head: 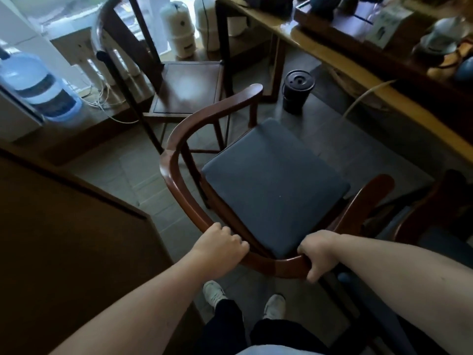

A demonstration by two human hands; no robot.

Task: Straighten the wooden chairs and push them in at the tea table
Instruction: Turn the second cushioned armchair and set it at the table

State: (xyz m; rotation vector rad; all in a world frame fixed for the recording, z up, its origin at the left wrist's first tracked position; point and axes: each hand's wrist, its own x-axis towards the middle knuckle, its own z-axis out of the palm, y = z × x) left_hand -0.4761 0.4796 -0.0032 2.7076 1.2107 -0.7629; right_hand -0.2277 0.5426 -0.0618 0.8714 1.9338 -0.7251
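Note:
A wooden chair with a curved back rail and a dark blue seat cushion stands right in front of me, its open front turned toward the tea table at the upper right. My left hand grips the back rail at its lower left. My right hand grips the same rail a little to the right. A second, taller wooden chair with a bare seat stands beyond it, at an angle near the table's end. Part of a third chair shows at the right edge.
A black cylindrical container sits on the floor beside the table. A water bottle, white tanks and loose cables lie at the far left. A brown cabinet stands close on my left. Teaware crowds the tabletop.

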